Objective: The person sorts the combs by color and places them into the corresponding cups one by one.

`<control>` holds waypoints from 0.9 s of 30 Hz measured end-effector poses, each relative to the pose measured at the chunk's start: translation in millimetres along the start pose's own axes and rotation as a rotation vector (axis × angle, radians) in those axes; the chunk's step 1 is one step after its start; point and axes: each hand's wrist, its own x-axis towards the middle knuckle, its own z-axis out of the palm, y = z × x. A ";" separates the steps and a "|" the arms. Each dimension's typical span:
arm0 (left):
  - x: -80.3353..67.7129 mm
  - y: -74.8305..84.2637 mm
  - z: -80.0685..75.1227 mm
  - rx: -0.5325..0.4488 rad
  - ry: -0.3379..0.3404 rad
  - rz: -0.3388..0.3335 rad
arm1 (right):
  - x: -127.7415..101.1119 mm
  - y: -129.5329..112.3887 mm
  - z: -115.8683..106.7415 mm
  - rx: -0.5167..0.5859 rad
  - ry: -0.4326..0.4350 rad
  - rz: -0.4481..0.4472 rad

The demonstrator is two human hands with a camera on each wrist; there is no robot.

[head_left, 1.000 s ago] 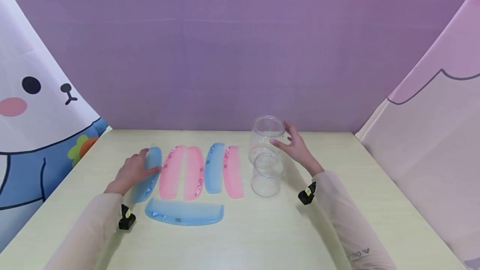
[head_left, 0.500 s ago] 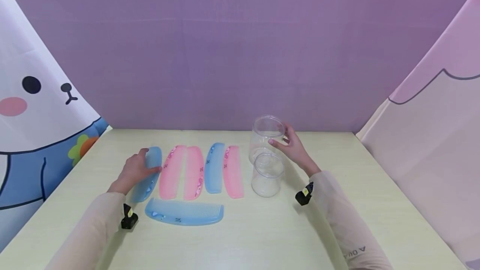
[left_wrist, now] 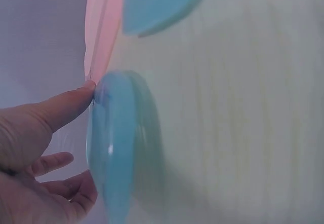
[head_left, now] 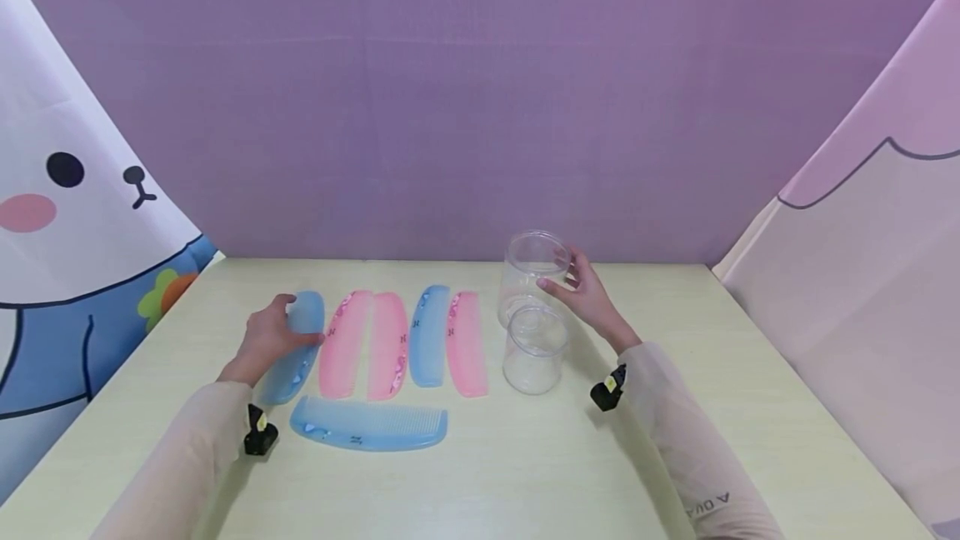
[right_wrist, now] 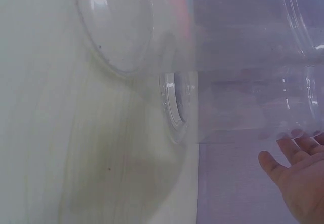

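Observation:
In the head view, my left hand point(head_left: 264, 340) pinches the leftmost blue comb point(head_left: 288, 373) across its width, thumb on one edge and fingers on the other. The left wrist view shows that comb point(left_wrist: 119, 148) tilted, with a shadow beside it on the table. My right hand point(head_left: 588, 298) has its thumb and fingers curved round the right side of the rear clear plastic jar point(head_left: 517, 282), which stands upright. Fingertips point(right_wrist: 293, 143) meet the jar's wall in the right wrist view. A second clear jar point(head_left: 532, 365) stands just in front.
Two pink combs point(head_left: 345, 348), another blue comb point(head_left: 429, 340) and a further pink comb point(head_left: 467, 348) lie in a row between the hands. One blue comb point(head_left: 367, 425) lies crosswise before them. A purple backdrop point(head_left: 480, 107) rises at the table's back edge.
My left hand has shifted slightly, and the far end of its comb has risen a little. My right wrist has moved slightly left, with its hand still at the rear jar.

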 end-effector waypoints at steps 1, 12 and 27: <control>0.3 0.0 -0.1 -0.004 0.001 -0.004 | 0.0 -0.1 -0.2 0.002 -0.001 0.002; 2.2 -2.5 -1.3 -0.015 -0.002 -0.017 | -0.2 -1.6 0.2 0.023 -0.005 -0.003; 8.5 -13.7 -9.6 -0.100 0.080 0.053 | -1.9 -2.9 0.9 0.027 -0.006 0.006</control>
